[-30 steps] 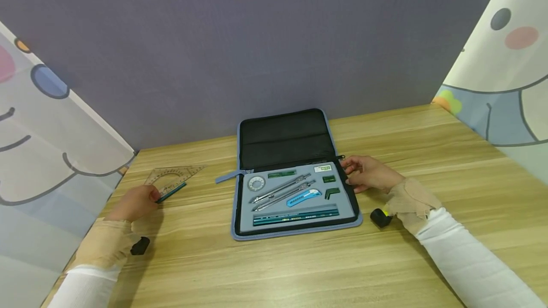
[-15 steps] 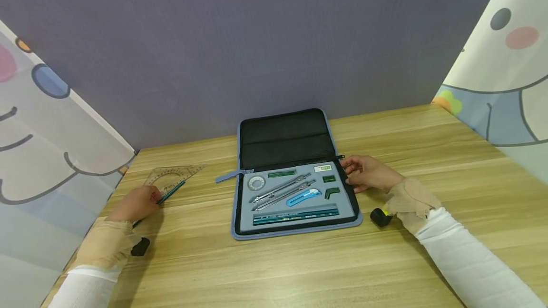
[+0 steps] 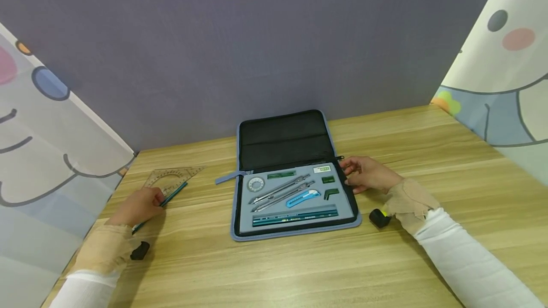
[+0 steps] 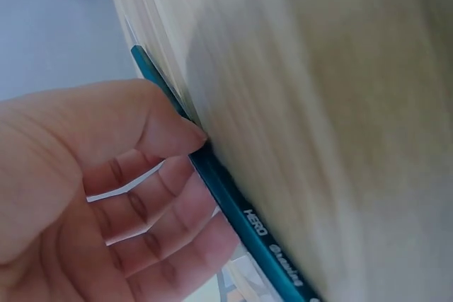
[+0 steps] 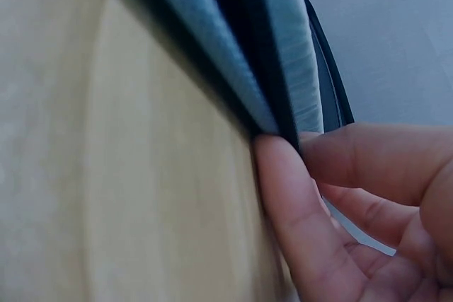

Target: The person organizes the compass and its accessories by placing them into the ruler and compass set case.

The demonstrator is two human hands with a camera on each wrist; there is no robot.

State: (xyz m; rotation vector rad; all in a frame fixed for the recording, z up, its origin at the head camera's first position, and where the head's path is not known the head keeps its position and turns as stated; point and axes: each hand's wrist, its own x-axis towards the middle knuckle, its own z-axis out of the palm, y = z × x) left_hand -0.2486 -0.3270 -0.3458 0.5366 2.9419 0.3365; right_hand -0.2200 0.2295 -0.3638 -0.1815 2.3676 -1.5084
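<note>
In the head view my left hand is at the left of the table, holding a teal-green pencil. The left wrist view shows the thumb and fingers pinching this pencil, which has "HERO Drawing" printed on its dark face. Just beyond that hand lies a clear set square with a protractor arc. A zip case lies unfolded in the middle. My right hand is at its right side; in the right wrist view, thumb and finger pinch the case's edge.
The case's grey insert carries two compasses, a blue cutter, pencils, a white dial-like disc, an eraser and small green pieces. A strap sticks out leftward. A grey partition stands behind the table.
The pencil has shifted in my left hand: its rear end now shows behind the hand, where one second ago only the front part was visible. My right hand stays at the case's edge.
</note>
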